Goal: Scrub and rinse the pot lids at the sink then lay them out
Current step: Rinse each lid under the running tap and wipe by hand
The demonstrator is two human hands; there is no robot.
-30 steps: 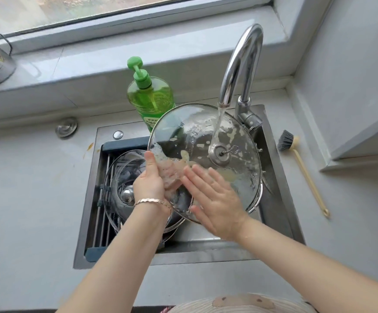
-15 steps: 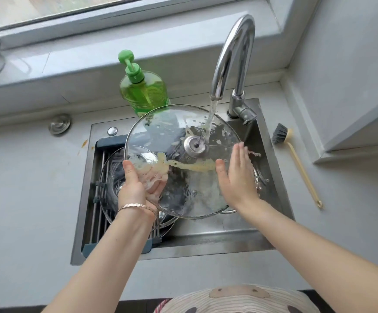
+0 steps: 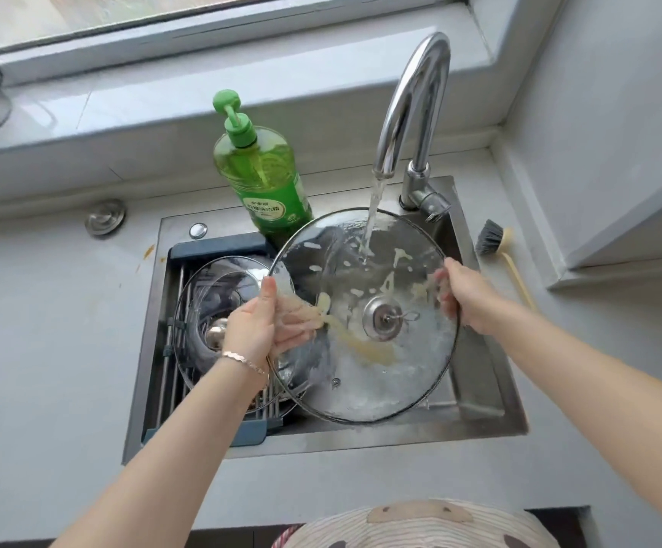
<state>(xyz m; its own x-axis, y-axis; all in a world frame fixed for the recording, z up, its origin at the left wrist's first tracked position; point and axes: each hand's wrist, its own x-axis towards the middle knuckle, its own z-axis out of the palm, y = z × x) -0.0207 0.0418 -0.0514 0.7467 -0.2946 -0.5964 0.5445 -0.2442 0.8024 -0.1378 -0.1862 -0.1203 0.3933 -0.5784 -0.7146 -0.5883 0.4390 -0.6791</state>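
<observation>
Rectangular stainless-steel sink (image 3: 479, 423): large round glass lid (image 3: 380, 385) above its right half; smaller glass lids (image 3: 210, 294) in its left half; green plastic pump bottle (image 3: 266, 179) behind it; grey-bristled brush (image 3: 493, 243) right of it.

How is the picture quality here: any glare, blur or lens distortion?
Head view: soft daylight from the window, faint shadows; glare on the tap and the wet lid; fingers of the left hand look smeared through the glass; the wide lens bends the sill.
</observation>
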